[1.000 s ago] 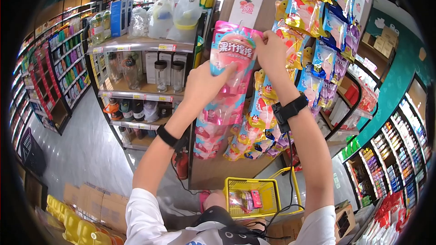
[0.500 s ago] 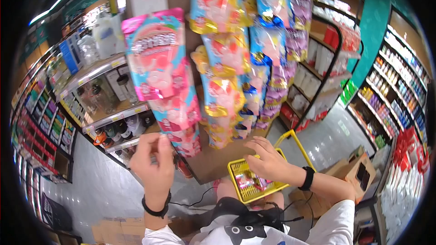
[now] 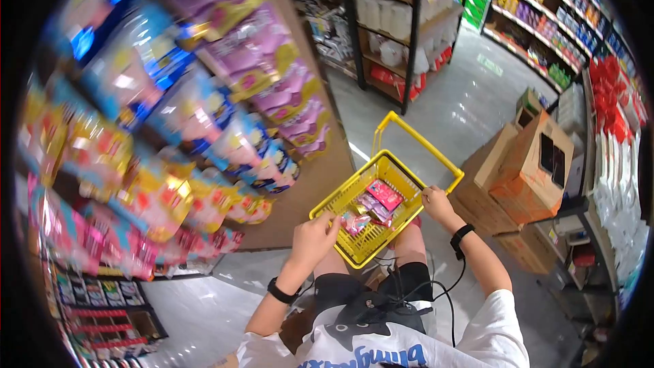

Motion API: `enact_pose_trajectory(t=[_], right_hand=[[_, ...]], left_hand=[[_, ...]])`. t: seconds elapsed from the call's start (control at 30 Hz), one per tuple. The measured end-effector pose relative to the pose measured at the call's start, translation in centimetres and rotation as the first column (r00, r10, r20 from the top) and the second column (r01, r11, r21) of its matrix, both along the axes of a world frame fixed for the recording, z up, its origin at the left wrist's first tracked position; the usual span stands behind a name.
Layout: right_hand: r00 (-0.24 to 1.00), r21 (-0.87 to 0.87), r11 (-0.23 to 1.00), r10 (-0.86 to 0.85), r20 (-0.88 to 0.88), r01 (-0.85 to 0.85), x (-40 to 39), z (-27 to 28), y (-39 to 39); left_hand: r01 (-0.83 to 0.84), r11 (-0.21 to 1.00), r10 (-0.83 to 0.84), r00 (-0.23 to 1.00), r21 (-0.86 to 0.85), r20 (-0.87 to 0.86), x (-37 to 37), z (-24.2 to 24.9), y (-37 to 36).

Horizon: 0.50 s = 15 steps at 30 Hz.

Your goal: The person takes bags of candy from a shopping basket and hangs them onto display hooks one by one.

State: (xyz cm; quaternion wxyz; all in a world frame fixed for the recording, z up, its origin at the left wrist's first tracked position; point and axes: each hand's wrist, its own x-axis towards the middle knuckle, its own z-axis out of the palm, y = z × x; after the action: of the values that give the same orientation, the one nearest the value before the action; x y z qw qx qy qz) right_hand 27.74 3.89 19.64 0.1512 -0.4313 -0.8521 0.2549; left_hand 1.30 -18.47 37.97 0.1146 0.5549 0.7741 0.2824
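A yellow basket (image 3: 320, 212) rests over my knees, its handle (image 3: 426, 146) tilted out toward the upper right. Several small packets lie inside, among them a pink-red packet (image 3: 385, 194) and a shiny pink packet (image 3: 354, 222). My left hand (image 3: 315, 238) is at the basket's left rim, fingers closed together; what they pinch is too small to make out. At the right rim my right hand (image 3: 438, 203) has its fingers curled on the basket's edge.
Hanging rows of candy bags (image 3: 157, 191) fill the left side on a brown display panel (image 3: 272, 221). Cardboard boxes (image 3: 524, 170) with a phone on top stand at the right. Behind are a black-framed shelf (image 3: 407, 48) and bottle shelves (image 3: 538, 20).
The view has swung right and down, so the candy bags now lie at the left. Both hands have come down to the basket's rims, and the right hand has closed on the edge.
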Motion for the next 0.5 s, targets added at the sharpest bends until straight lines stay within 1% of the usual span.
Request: enact_pose_trajectory(t=[0.03, 0.13, 0.2, 0.3, 0.33, 0.37, 0.4, 0.47, 0.5], right_hand=[[0.998, -0.032, 0.999, -0.030, -0.054, 0.029, 0.5, -1.0, -0.1], [0.996, -0.168, 0.984, -0.071, -0.057, 0.061, 1.1, -5.9, 0.3], [0.993, -0.232, 0.968, -0.109, -0.050, 0.095, 0.8, -8.8, 0.5], [0.983, -0.331, 0.929, -0.184, -0.030, 0.164, -0.3, -12.4, 1.2], [0.975, -0.349, 0.917, -0.220, -0.033, 0.195, -1.0, -13.5, 1.5], [0.966, -0.363, 0.904, -0.256, -0.036, 0.226, -1.7, -14.6, 1.8], [0.947, -0.503, 0.823, -0.320, -0.028, 0.263, -2.4, -15.6, 2.1], [0.898, -0.737, 0.603, -0.440, 0.011, 0.305, -3.8, -17.7, 2.9], [0.833, -0.843, 0.455, -0.554, -0.016, 0.286, -4.4, -18.8, 3.0]], left_hand=[[0.026, 0.995, -0.024, 1.000, -0.095, 0.020, 0.0, -2.0, 1.2], [0.071, 0.972, -0.058, 0.996, -0.223, 0.066, -0.1, -8.1, 4.5], [0.153, 0.949, -0.127, 0.986, -0.275, 0.110, -0.5, -13.4, 6.5], [0.279, 0.896, -0.217, 0.954, -0.346, 0.208, 0.3, -18.3, 9.7], [0.322, 0.874, -0.244, 0.938, -0.363, 0.245, 0.8, -19.9, 10.8], [0.353, 0.855, -0.235, 0.917, -0.380, 0.324, 0.9, -23.2, 11.5], [0.381, 0.851, -0.289, 0.915, -0.362, 0.282, 1.5, -24.8, 12.5], [0.435, 0.842, -0.391, 0.899, -0.320, 0.195, 3.0, -27.7, 14.8], [0.458, 0.746, -0.434, 0.885, -0.484, 0.169, 3.8, -28.4, 16.2]])
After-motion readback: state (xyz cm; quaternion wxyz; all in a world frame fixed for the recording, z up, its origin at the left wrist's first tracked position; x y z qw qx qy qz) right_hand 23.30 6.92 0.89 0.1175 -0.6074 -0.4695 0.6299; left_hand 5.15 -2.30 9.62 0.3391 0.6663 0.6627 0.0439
